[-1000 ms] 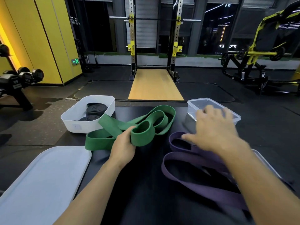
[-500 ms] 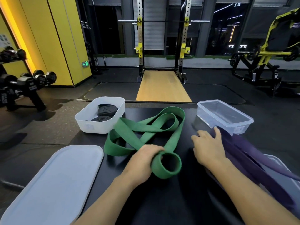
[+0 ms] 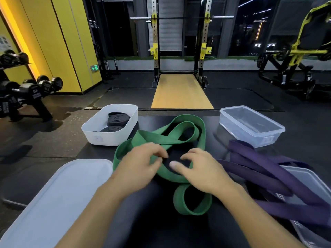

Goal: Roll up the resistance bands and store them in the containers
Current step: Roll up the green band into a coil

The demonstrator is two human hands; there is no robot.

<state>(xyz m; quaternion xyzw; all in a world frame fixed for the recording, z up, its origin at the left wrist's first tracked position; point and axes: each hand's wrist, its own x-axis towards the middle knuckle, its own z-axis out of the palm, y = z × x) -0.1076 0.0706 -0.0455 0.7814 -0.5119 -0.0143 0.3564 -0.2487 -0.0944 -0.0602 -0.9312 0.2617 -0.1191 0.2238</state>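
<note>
Table (image 3: 152, 222): left hand (image 3: 138, 167) (curled) pinches green band (image 3: 180, 120).

the left hand (image 3: 138, 167) hides part of the green band (image 3: 148, 138), and purple bands (image 3: 259, 169) run off at right.

Plain matte-black worktop (image 3: 152, 221).
Mid-worktop: green band (image 3: 179, 138), solid mid-green, no print.
Right edge: purple bands (image 3: 268, 176), deep plain purple.
Far-left corner: white container (image 3: 100, 135), opaque. Inside it are black rolled bands (image 3: 118, 119), their ends showing concentric spiral rings.
Far-right corner: clear container (image 3: 250, 138), colourless and see-through.
Near-left corner: pale lid (image 3: 53, 203), frosted bluish white.
Under the purple bands: clear lid (image 3: 313, 179), greyish tint.
Beyond the worktop:
- floor (image 3: 53, 140), dark grey with a fine light speckle
- platform (image 3: 181, 92), tan wood
- wall panels (image 3: 59, 42), bright yellow
- rack (image 3: 154, 49), black-and-silver uprights with yellow fittings
- sign (image 3: 94, 68), glowing green
- dumbbells (image 3: 44, 85), black
- machine (image 3: 304, 51), yellow and black
</note>
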